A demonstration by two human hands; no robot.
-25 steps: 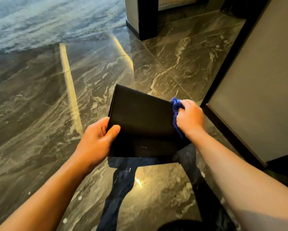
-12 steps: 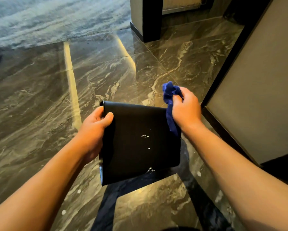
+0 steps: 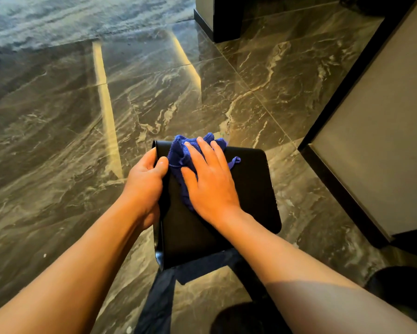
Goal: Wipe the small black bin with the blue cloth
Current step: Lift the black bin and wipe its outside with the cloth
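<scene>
The small black bin (image 3: 250, 189) is held in the air above the floor, one flat side facing me. My left hand (image 3: 144, 186) grips its left edge, thumb on the near face. The blue cloth (image 3: 181, 153) lies bunched on the upper left part of that face. My right hand (image 3: 209, 182) presses flat on the cloth with fingers spread, covering most of it. The bin's opening and its far sides are hidden.
Glossy dark marble floor (image 3: 275, 80) lies all around. A grey wall panel with black skirting (image 3: 371, 131) stands close on the right. A black-edged column (image 3: 224, 18) rises at the back, and a blue-grey carpet (image 3: 70, 18) begins at the far left.
The bin has been turned and tilted in my left hand. My right hand has moved from the bin's right edge onto its near face, pressing the cloth flat there.
</scene>
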